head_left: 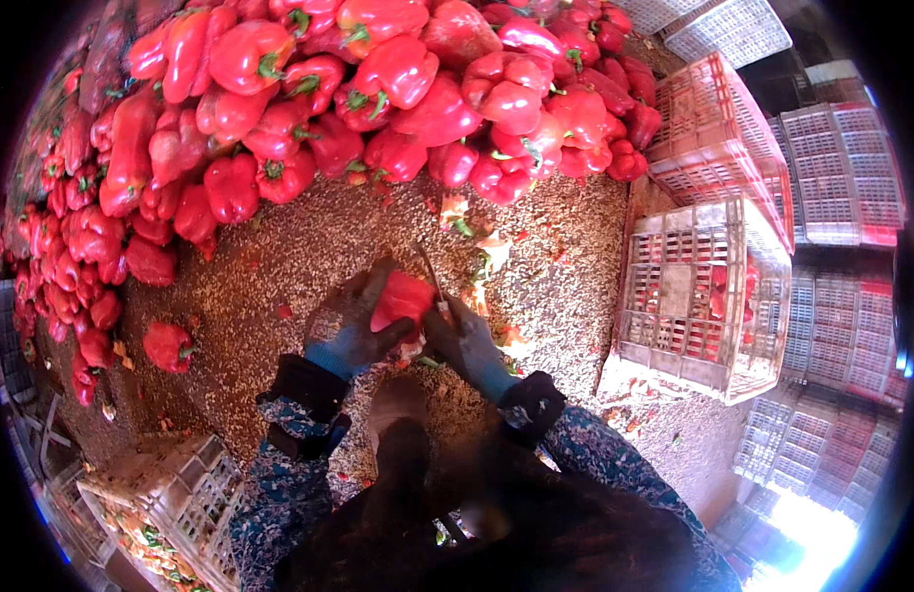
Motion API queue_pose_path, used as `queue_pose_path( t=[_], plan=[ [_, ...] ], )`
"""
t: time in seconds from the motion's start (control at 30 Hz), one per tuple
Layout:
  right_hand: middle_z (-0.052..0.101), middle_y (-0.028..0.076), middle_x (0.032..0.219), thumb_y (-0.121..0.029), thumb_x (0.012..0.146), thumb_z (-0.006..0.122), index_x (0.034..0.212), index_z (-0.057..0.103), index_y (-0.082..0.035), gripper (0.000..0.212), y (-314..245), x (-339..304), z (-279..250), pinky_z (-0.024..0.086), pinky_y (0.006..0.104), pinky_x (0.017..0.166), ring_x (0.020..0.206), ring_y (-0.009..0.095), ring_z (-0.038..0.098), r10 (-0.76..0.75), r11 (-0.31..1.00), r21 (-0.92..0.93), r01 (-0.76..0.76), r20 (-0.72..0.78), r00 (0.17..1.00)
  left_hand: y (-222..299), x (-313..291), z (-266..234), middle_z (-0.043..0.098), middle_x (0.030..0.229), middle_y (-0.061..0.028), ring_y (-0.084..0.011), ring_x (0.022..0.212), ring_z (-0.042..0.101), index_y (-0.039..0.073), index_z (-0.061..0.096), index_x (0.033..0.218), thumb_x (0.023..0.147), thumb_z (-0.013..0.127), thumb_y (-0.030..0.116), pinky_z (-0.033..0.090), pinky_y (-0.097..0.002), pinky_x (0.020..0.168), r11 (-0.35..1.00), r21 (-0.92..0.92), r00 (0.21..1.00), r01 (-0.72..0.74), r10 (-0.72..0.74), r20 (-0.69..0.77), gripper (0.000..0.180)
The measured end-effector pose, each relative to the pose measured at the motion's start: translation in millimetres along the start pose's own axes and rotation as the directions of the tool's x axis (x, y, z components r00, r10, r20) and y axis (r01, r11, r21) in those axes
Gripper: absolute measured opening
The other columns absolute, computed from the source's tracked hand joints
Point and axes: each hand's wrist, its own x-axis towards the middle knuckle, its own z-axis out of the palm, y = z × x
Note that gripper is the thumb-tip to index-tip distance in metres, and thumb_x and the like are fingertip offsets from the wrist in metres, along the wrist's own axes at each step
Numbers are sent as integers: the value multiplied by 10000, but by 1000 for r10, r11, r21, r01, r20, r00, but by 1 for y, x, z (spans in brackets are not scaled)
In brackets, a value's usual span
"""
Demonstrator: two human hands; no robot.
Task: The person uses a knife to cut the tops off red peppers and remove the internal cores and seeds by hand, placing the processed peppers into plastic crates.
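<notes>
Gloved left hand (350,331) grip around red pepper (402,299)

Strong daylight floods in from the lower right, where a patch near the stacked crates (832,395) is blown out to pure white. The heap of red peppers (378,89) is evenly and brightly lit, its skins carrying small glossy highlights. The seed-strewn floor (299,257) sits in softer, warm-toned light. The dark clothing at the bottom centre (496,533) falls into deep shadow with little detail. The fisheye lens bends the crate edges hard toward the rim, and a black vignette rings the whole view. The far edges look smeared and soft, with faint colour fringing.
</notes>
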Motion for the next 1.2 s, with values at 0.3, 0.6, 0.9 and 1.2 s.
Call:
queue_pose_path(
  t=[0.3, 0.6, 0.9, 1.2],
  plan=[
    [697, 93, 880, -327, 1002, 591, 1028, 605, -15, 314, -51, 66, -19, 507, 312, 565, 648, 160, 654, -141, 977, 167, 130, 53, 989, -21, 19, 4, 638, 667, -191, -307, 624, 624, -36, 663, 914, 923, 632, 578, 482, -460, 637, 817, -312, 875, 484, -460, 154, 614],
    [607, 31, 745, -408, 1012, 574, 1022, 591, -33, 375, -34, 0, -7, 441, 270, 502, 587, 119, 595, 28, 999, 11, -30, 148, 989, 4, 17, 16, 672, 1119, -278, -380, 1030, 680, -57, 542, 1316, 918, 652, 448, 547, -447, 878, 927, -290, 899, 239, -324, -296, 653],
    [606, 21, 735, -376, 1024, 556, 1037, 591, -51, 327, -38, 10, 4, 442, 265, 494, 577, 108, 590, 202, 965, 129, -229, 194, 960, -14, 19, 35, 608, 1248, -281, -444, 1099, 622, -13, 555, 1322, 908, 636, 502, 513, -501, 922, 938, -235, 894, 254, -320, -312, 666],
    [598, 39, 682, -356, 1035, 536, 1054, 562, -54, 303, -17, 29, 7, 423, 286, 468, 521, 123, 550, 69, 984, -175, -39, 169, 983, -19, 18, 44, 640, 982, -233, -418, 894, 643, 22, 564, 1140, 967, 618, 356, 529, -516, 766, 950, -284, 890, 131, -239, -389, 380]
  ],
)
